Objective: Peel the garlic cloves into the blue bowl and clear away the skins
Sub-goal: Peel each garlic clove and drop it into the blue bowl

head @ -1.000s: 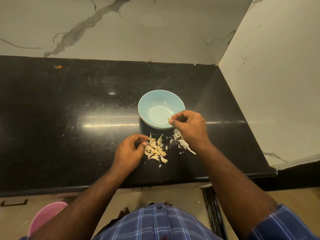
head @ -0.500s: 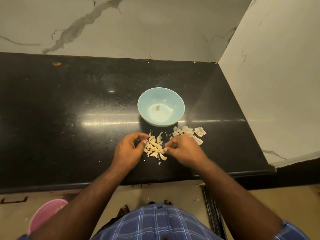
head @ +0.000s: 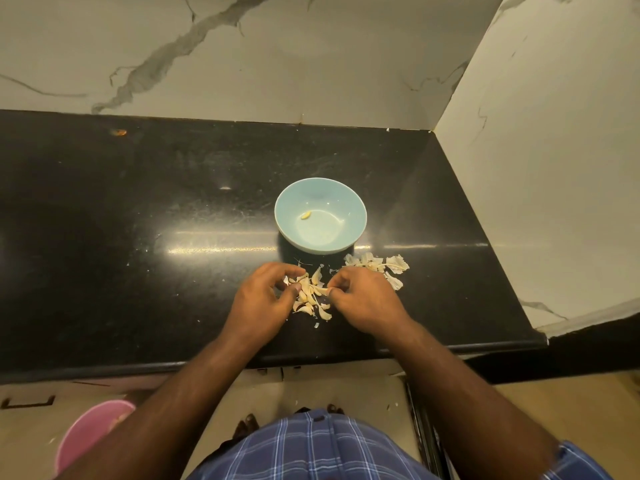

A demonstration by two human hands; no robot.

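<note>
Now your left hand (head: 263, 299) curls at the garlic cloves (head: 308, 294); your right hand (head: 363, 299) pinches one; blue bowl (head: 346, 199) just beyond, skins (head: 381, 266) beside; black surface (head: 138, 237) lies bare leftward, front edge close.

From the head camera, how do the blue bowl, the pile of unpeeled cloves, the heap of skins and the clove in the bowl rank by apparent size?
1. blue bowl
2-3. heap of skins and pile of unpeeled cloves: alike, both partly hidden by hands, so unranked
4. clove in the bowl
</note>
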